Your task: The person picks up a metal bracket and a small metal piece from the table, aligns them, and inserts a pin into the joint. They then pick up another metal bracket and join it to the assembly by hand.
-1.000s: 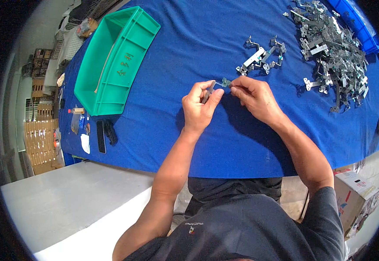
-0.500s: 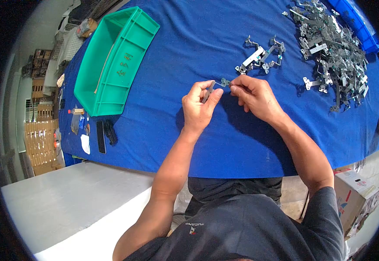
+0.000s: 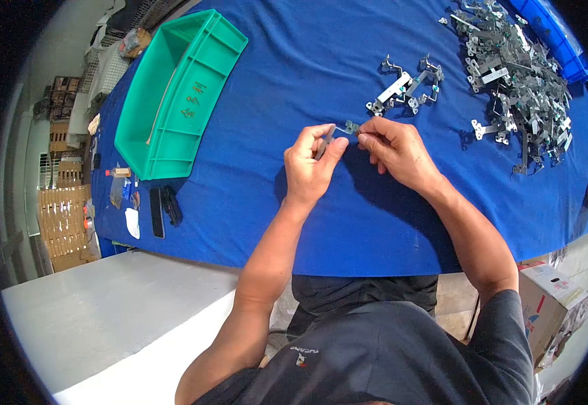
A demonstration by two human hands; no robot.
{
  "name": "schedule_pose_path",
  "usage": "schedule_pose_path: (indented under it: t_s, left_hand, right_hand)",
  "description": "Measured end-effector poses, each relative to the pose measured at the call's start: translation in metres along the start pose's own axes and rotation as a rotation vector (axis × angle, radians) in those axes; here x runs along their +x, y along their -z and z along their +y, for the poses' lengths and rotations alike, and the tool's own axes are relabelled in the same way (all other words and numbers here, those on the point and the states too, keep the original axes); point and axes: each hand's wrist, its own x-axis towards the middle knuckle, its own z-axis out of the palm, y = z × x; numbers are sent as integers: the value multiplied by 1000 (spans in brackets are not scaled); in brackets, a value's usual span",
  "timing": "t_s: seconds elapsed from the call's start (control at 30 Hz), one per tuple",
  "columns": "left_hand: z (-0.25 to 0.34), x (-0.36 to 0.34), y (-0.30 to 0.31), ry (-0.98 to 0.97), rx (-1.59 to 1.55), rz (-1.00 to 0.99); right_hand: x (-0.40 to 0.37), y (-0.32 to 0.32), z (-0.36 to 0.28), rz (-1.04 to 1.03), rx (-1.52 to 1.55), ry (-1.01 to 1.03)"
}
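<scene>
My left hand [image 3: 313,164] pinches a small metal bracket [image 3: 326,140] between thumb and fingers, above the blue cloth. Its far end, a flat plate with holes [image 3: 351,127], sticks out toward my right hand [image 3: 399,150]. The thumb and forefinger of my right hand are closed at that plate's edge; my fingers hide just what they grip. Beyond my hands, several similar metal brackets [image 3: 395,92] lie in a small group. A large heap of such brackets [image 3: 523,88] covers the far right of the table.
A green plastic bin [image 3: 203,115] stands at the left. Beside it lie a black phone-like slab [image 3: 157,212], a dark object [image 3: 171,205] and a small red-capped bottle [image 3: 118,173]. A blue bin [image 3: 557,40] sits behind the heap. A cardboard box [image 3: 547,304] stands below right.
Both hands stay almost in place. The bracket's plate end has shifted and turned very slightly between them.
</scene>
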Motion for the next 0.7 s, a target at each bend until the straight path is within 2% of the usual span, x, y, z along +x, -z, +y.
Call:
schedule_pose_path:
  t_s: [0.1, 0.2, 0.3, 0.4, 0.5, 0.6, 0.7]
  left_hand:
    - [5, -1, -1, -23, 42, -2]
    - [9, -1, -2, -74, 75, -5]
    - [11, -1, -4, -75, 117, 0]
    - [12, -1, -6, -114, 184, -3]
    - [18, -1, -6, -163, 201, -21]
    - [14, -1, -5, -152, 148, 3]
    - [9, -2, -1, -70, 59, 41]
  right_hand:
    - [0, 0, 1, 11, -7, -16]
    - [1, -4, 1, 112, 26, 61]
    - [1, -2, 3, 91, 15, 123]
    - [0, 2, -4, 35, -13, 5]
    - [2, 1, 5, 189, -279, 318]
    - [2, 2, 2, 275, -75, 194]
    - [2, 4, -1, 91, 1, 14]
